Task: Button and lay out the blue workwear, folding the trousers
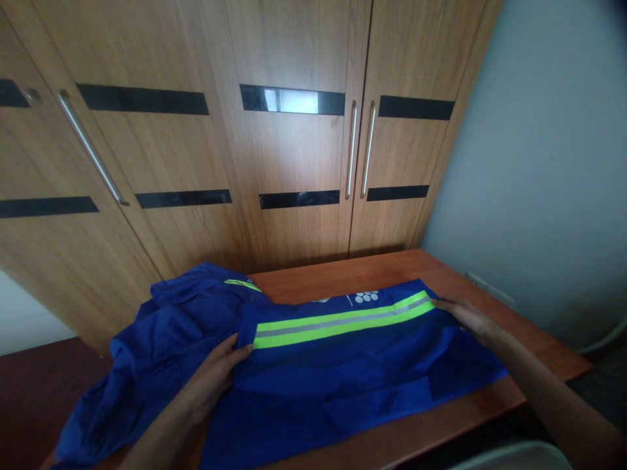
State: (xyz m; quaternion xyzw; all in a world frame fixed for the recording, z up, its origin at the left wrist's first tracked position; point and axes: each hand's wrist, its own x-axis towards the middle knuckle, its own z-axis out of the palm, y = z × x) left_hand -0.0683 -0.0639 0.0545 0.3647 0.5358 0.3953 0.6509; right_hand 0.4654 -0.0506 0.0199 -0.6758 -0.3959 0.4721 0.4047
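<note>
A blue work jacket [337, 365] lies folded, with a yellow-green and silver reflective band running across its upper part and white printed marks above the band. My left hand [218, 369] pinches its left edge at the band's end, thumb on top and the other fingers partly hidden. At the band's right end, my right hand [465, 318] is closed on the opposite edge, its fingertips partly out of sight. To the left of my left hand is a crumpled blue garment [157, 352] with a narrow yellow-green strip, touching the jacket.
The clothes rest on a reddish-brown wooden table [392, 263]. Directly behind it stands a wooden wardrobe [298, 150] with black inlays and metal handles. A pale wall [539, 163] closes off the right side. A light curved chair edge [519, 455] shows at the bottom right.
</note>
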